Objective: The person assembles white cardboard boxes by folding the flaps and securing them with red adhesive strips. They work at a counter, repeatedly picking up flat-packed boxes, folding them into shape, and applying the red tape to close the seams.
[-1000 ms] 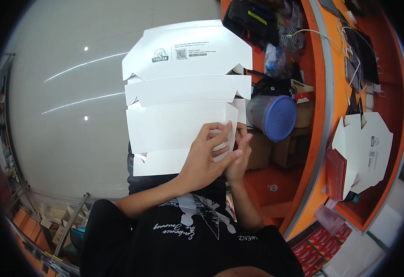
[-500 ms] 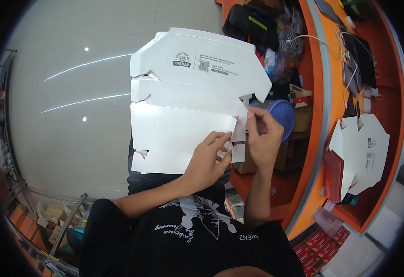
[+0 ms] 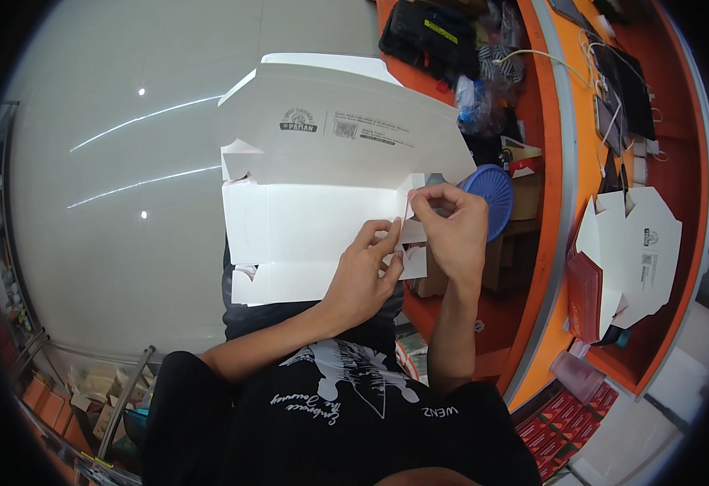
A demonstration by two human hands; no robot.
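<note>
A partly folded white cardboard box (image 3: 330, 227) rests across my lap, its far panel with dark printing tilted up. At the box's right end, my right hand (image 3: 457, 231) pinches a small side flap between thumb and fingers. My left hand (image 3: 364, 271) lies over the near right part, its bent fingers gripping the edge beside that same flap. Slotted tabs on the left end stick out loose. The fingertips of both hands are close together, and part of the flap is hidden behind them.
To the right, an orange counter (image 3: 542, 356) carries a stack of flat box blanks (image 3: 650, 251), cables and a tablet. Below it are a blue round lid (image 3: 490, 198), a black case (image 3: 423, 40) and plastic bags. A pink cup (image 3: 577, 375) stands by red packets (image 3: 561, 429).
The printed far panel has tilted up toward me, creasing along its fold. My right hand has moved slightly left, bending the side flap inward. My left hand has hardly moved.
</note>
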